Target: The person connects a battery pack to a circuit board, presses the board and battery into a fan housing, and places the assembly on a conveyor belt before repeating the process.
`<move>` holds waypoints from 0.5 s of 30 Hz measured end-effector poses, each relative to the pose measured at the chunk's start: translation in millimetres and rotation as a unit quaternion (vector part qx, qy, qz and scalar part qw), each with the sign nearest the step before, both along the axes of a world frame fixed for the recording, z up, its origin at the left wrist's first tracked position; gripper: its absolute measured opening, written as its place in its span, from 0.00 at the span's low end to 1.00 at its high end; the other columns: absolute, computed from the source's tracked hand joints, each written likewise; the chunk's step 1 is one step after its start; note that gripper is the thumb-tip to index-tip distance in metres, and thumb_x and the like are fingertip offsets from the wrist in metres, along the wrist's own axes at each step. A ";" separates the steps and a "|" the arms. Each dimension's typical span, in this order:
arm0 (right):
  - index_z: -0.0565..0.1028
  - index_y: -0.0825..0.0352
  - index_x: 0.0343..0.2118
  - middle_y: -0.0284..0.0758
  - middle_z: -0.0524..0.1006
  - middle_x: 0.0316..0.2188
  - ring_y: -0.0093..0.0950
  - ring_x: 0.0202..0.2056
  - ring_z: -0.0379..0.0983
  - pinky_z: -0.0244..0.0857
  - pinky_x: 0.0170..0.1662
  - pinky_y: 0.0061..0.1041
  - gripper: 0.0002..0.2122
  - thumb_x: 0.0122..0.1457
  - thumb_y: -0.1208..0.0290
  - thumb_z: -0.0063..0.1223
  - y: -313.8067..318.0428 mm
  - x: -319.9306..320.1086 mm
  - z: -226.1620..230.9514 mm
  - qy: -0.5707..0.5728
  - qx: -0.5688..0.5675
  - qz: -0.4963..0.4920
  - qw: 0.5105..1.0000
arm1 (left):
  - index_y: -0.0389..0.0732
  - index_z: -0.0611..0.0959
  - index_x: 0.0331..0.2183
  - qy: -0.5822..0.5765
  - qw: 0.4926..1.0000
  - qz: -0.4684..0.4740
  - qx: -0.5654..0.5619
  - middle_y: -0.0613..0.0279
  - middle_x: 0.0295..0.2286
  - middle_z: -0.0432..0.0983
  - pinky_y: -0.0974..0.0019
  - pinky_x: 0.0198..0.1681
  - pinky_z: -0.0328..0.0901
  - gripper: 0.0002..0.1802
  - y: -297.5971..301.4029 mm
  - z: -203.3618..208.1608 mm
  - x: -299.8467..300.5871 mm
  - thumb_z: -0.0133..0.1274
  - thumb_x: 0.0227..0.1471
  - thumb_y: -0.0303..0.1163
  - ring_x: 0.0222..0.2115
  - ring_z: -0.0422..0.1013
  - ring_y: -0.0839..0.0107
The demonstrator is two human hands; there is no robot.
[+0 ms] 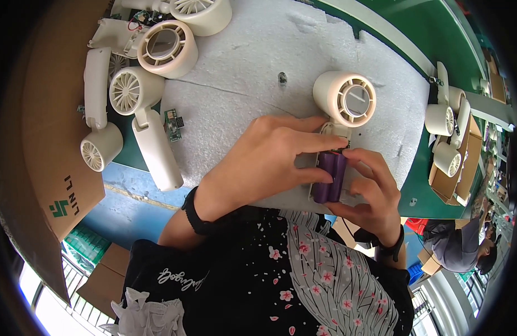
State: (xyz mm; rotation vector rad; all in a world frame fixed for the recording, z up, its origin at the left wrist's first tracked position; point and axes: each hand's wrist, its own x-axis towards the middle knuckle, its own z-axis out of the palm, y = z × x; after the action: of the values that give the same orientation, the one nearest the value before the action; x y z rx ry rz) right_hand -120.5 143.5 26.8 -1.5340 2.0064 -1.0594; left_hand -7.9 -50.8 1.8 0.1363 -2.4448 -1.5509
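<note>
A cream handheld fan (324,89) lies on the grey foam sheet with its round head away from me and its handle opened. In the handle sits a pair of purple cylindrical batteries (329,187). My left hand (264,159) reaches across from the left, its fingers curled over the fan's neck and its thumb against the batteries. Closed around the batteries' right side and lower end is my right hand (377,193). Both hands' fingertips meet at the top of the batteries, hiding the small parts there.
Several cream fans, such as this fan (152,145), lie at the left beside a green circuit board (173,125). More fans (439,119) and an open cardboard box (462,173) are at the right. A large cardboard carton (40,129) borders the left. Another person (460,246) sits far right.
</note>
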 end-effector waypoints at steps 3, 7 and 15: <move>0.69 0.66 0.27 0.44 0.69 0.49 0.42 0.44 0.72 0.74 0.42 0.34 0.19 0.33 0.80 0.71 0.2 0.9 -0.6 0.005 0.003 0.002 1.000 | 0.48 0.85 0.41 0.004 1.000 -0.005 -0.005 0.50 0.41 0.79 0.63 0.37 0.73 0.28 -0.5 -0.2 -0.1 0.71 0.30 0.30 0.33 0.78 0.57; 0.69 0.65 0.30 0.44 0.66 0.49 0.42 0.45 0.72 0.73 0.41 0.36 0.21 0.32 0.81 0.71 -2.6 4.8 1.9 -0.020 0.015 -0.010 1.000 | 0.48 0.86 0.41 0.008 1.000 0.000 -0.017 0.50 0.40 0.79 0.63 0.37 0.73 0.28 1.4 1.2 0.9 0.71 0.30 0.30 0.33 0.78 0.57; 0.70 0.61 0.42 0.41 0.63 0.48 0.42 0.44 0.72 0.73 0.41 0.37 0.31 0.29 0.83 0.70 -11.3 9.9 15.0 0.019 0.092 -0.064 0.994 | 0.47 0.86 0.40 -0.001 1.000 0.008 0.012 0.51 0.40 0.80 0.64 0.37 0.73 0.28 2.9 1.9 -0.5 0.70 0.29 0.28 0.33 0.78 0.57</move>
State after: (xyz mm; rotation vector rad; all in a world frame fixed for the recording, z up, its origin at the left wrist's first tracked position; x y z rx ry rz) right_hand -110.6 132.3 41.8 -1.3562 2.1868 -0.8703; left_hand -8.4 -47.9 3.7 0.1600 -2.4218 -1.5736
